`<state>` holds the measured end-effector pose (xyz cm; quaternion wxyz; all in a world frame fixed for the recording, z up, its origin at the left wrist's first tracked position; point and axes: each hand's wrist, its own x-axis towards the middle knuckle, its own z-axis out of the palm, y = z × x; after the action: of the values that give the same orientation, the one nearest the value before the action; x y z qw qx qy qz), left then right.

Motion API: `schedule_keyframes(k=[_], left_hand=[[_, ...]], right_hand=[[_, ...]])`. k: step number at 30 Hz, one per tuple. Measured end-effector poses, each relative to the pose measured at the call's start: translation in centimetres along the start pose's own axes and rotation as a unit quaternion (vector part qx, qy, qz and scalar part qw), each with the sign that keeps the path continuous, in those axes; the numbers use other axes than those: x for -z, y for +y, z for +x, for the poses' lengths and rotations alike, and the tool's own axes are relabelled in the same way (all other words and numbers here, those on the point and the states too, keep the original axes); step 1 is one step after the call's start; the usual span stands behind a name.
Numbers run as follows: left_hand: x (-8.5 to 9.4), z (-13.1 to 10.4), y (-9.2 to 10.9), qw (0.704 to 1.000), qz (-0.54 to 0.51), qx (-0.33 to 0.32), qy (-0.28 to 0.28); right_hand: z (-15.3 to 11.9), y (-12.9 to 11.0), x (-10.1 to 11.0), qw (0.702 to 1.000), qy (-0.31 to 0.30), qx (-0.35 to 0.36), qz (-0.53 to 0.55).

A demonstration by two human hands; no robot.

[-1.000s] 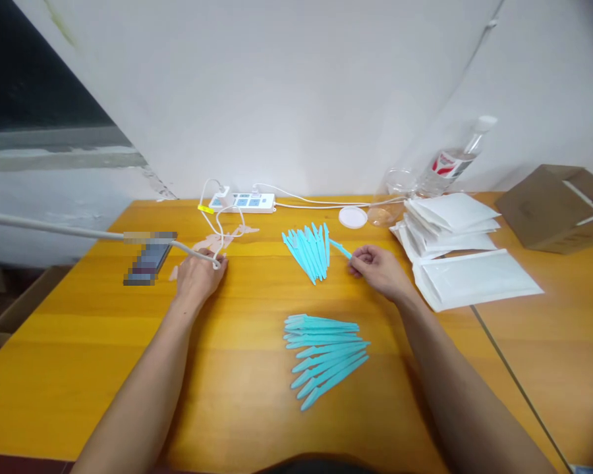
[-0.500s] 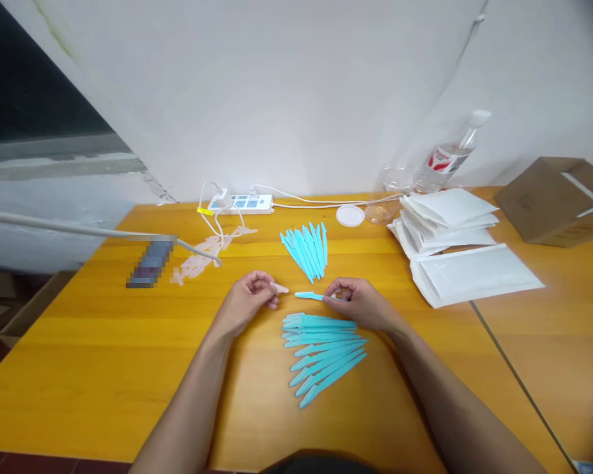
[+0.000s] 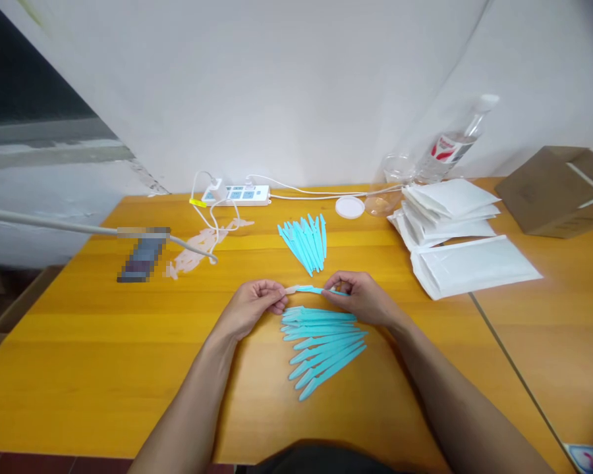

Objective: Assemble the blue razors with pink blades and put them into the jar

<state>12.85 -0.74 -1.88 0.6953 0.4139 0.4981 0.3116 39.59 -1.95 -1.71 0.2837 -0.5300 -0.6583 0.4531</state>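
My left hand [image 3: 261, 301] pinches a small clear plastic cap [image 3: 291, 289]. Between the fingers of my right hand [image 3: 356, 295] is a light-blue eyebrow razor [image 3: 310, 289], its blade end pointing left. Cap and razor tip meet in line; how far one sits in the other is too small to tell. Just below the hands, several blue razors with covered ends [image 3: 326, 352] lie fanned out on the table. Beyond the hands is a second bunch of blue razors [image 3: 304, 242]. A loose pile of clear caps [image 3: 195, 255] lies to the left.
A white power strip [image 3: 237, 195] with cables stands along the wall. A pixelated dark object [image 3: 143, 257] and a grey cable [image 3: 44, 220] are at left. To the right are white padded envelopes [image 3: 474, 263], a water bottle [image 3: 447, 155], a round lid [image 3: 350, 207] and a cardboard box [image 3: 553, 191].
My left hand has moved right, bringing the cap from a gap away up to the razor's tip. The right hand keeps hold of the razor. The whole view has shifted slightly.
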Motion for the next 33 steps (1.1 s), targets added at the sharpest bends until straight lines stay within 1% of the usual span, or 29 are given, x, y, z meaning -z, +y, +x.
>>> schedule_keyframes(k=[3,5,9,12,16,18,20,23,26,29,31,33], left_hand=[[-0.5,-0.1,0.3,1.0,0.009,0.002,0.005],[-1.0,-0.2,0.4,1.0,0.03,0.006,-0.003],[-1.8,-0.6,0.5,0.992,0.124,-0.016,-0.012],[-1.0,-1.0,0.8,0.986,0.163,-0.028,-0.007],[1.2,-1.3,1.2,0.992,0.124,-0.016,-0.005],[1.6,-1.2,1.3,0.994,0.106,-0.013,-0.008],[1.3,-1.1,1.3,0.995,0.102,-0.01,-0.015],[0.1,-1.0,1.3,0.994,0.108,-0.008,-0.028],[-0.7,-1.0,1.1,0.989,0.135,-0.008,-0.051],[-0.8,-1.2,0.8,0.969,0.234,-0.049,-0.062],[-0.6,-1.4,0.7,0.946,0.304,-0.102,-0.052],[-0.4,-1.5,0.6,0.929,0.337,-0.149,-0.04]], right_hand=[[-0.1,-0.1,-0.1,1.0,-0.004,0.013,0.0],[-0.2,-0.1,-0.3,1.0,-0.006,0.021,-0.008],[-0.1,-0.3,-0.9,0.998,0.005,0.042,-0.047],[-0.1,-0.4,-0.8,0.998,0.005,0.036,-0.042],[-0.4,-0.5,-0.2,0.999,-0.003,0.027,-0.029],[-0.4,-0.5,-0.1,0.999,-0.005,0.032,-0.035],[-0.5,-0.5,-0.3,0.999,-0.009,0.033,-0.04],[-0.5,-0.7,-0.6,0.998,-0.012,0.042,-0.044],[-0.5,-0.8,-1.0,0.996,-0.02,0.073,-0.055],[-0.5,-0.9,-1.3,0.99,-0.038,0.114,-0.076],[-0.6,-1.2,-1.6,0.984,-0.05,0.14,-0.096],[-0.8,-1.5,-1.8,0.979,-0.064,0.156,-0.118]])
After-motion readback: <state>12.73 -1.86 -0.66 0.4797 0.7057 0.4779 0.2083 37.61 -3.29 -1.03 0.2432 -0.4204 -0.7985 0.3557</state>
